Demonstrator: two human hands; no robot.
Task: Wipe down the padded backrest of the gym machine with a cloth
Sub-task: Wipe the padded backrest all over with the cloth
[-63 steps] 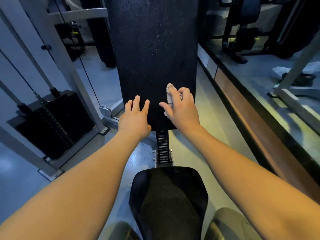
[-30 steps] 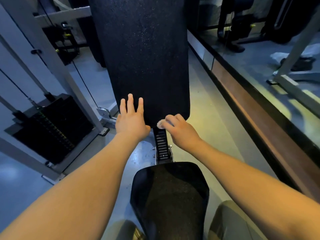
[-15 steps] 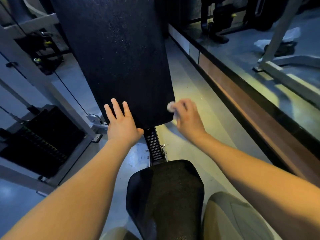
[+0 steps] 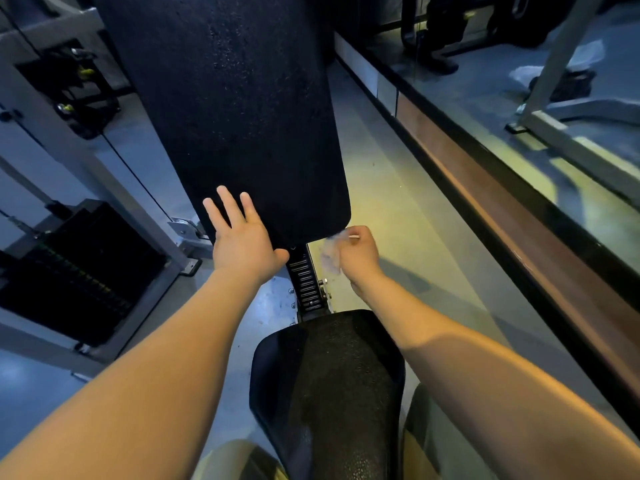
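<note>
We see the black padded backrest rising up the middle of the view, its surface speckled and its lower corners rounded. The person's left grip is released: the bare hand lies flat on the backrest's lower left part, fingers straight and slightly spread, with the heel of the palm over the bottom edge. The right grip is grasping the cloth, its fingers curled round it. The cloth is pale and crumpled and sits just below the backrest's bottom right corner. It is blurred, so we cannot tell whether its top touches the pad's edge.

Directly below the backrest, between the two wrists, a notched metal post runs down to the black seat pad. Both forearms reach past the seat pad towards the backrest. To the left of the backrest stands a dark weight stack in a grey frame, well apart from it. To the right of the backrest, a brown ledge runs along the floor.
</note>
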